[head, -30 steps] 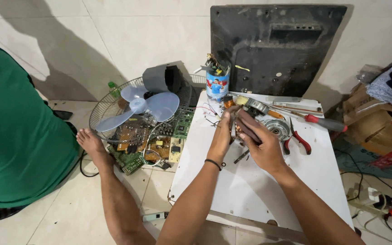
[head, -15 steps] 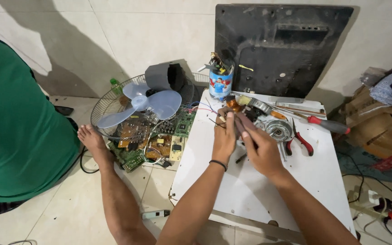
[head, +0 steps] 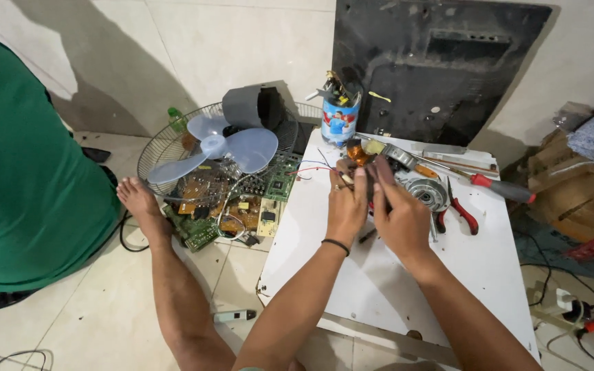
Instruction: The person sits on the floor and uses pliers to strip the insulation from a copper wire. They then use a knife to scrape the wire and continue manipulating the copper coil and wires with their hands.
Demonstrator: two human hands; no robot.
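Both of my hands meet over the far part of a white board (head: pixel 407 288). My left hand (head: pixel 346 206) and my right hand (head: pixel 399 218) close together on a small dark motor part (head: pixel 372 180) with copper winding and thin coloured wires; most of it is hidden by my fingers. A round metal motor housing (head: pixel 426 192) lies just right of my right hand. Red-handled pliers (head: pixel 460 213) rest beside it.
A can stuffed with tools (head: pixel 339 118) stands at the board's far edge, a red-handled screwdriver (head: pixel 496 185) at the right. A fan with pale blue blades (head: pixel 223 148) and circuit boards (head: pixel 242 206) lie left. A person in green (head: pixel 29 178) sits at far left. My foot (head: pixel 142 206) rests near them.
My hands have stayed on the motor part, shifting slightly. The view has drifted a little; nothing else has moved.
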